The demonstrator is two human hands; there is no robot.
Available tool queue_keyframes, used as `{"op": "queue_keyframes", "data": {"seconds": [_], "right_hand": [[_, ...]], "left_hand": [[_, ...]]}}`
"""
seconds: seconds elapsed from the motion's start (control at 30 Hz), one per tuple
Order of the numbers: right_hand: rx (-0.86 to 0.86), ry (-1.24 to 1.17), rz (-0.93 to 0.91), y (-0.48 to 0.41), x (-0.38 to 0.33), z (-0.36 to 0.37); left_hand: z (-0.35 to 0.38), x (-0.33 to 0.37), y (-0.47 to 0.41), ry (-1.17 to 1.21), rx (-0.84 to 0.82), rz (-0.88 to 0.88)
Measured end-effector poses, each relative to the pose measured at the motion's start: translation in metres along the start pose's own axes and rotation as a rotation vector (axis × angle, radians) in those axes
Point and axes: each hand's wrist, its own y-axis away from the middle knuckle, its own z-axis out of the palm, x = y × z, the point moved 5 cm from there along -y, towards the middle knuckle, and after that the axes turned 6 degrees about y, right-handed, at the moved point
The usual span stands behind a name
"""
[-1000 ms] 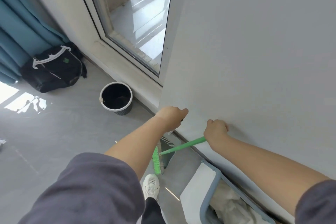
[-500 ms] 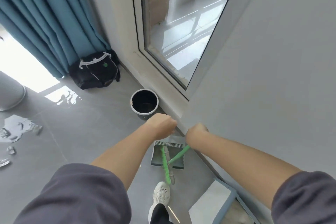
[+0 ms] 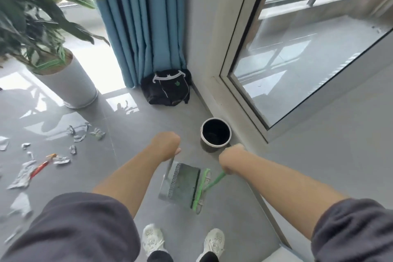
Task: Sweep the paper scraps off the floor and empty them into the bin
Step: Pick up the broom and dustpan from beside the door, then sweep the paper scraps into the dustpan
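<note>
My left hand [image 3: 167, 144] is closed around the thin upright handle of a grey dustpan [image 3: 180, 183] that rests on the floor in front of my feet. My right hand [image 3: 231, 158] grips the green handle of a broom [image 3: 203, 187], whose green head lies along the dustpan's right edge. Just beyond my hands, a small round bin [image 3: 215, 133] with a white rim and dark inside stands by the window sill. Several white paper scraps [image 3: 78, 134] and a red-orange wrapper [image 3: 41, 167] are scattered on the grey floor at the left.
A black bag [image 3: 167, 88] sits against a blue curtain [image 3: 144, 21] in the corner. A large potted plant [image 3: 63, 78] stands at the back left. A glass window [image 3: 308, 49] and grey wall run along the right. My white shoes [image 3: 152, 240] are at the bottom.
The view has swung left and up, away from the wall, bringing the plant and the scraps into sight. Both hands keep their hold; dustpan and broom have come off the wall onto open floor.
</note>
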Motion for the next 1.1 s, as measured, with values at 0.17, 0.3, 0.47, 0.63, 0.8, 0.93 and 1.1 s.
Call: {"op": "queue_keyframes", "data": {"seconds": [0.17,0.3,0.47,0.63,0.8,0.93,1.1], "right_hand": [[-0.066,-0.112,0.109,-0.019,-0.021,-0.04],[-0.175,-0.331,0.138,-0.034,-0.041,-0.063],[-0.285,-0.712,0.15,-0.07,-0.076,-0.063],[-0.401,-0.902,0.129,-0.104,-0.12,-0.05],[-0.495,-1.293,0.203,-0.127,-0.162,-0.027],[-0.375,-1.316,0.213,-0.137,-0.177,-0.024],[-0.29,-1.288,0.195,-0.133,-0.169,-0.036]], "left_hand": [[0.017,-0.086,0.024,0.092,0.049,-0.234],[0.042,-0.14,0.039,0.186,0.032,-0.354],[0.065,-0.188,0.055,0.382,0.132,-0.501],[0.093,-0.212,0.061,0.691,0.183,-0.581],[0.132,-0.228,0.065,0.9,0.162,-0.644],[0.149,-0.244,0.065,0.973,0.045,-0.662],[0.152,-0.249,0.066,1.029,-0.014,-0.635]]}}
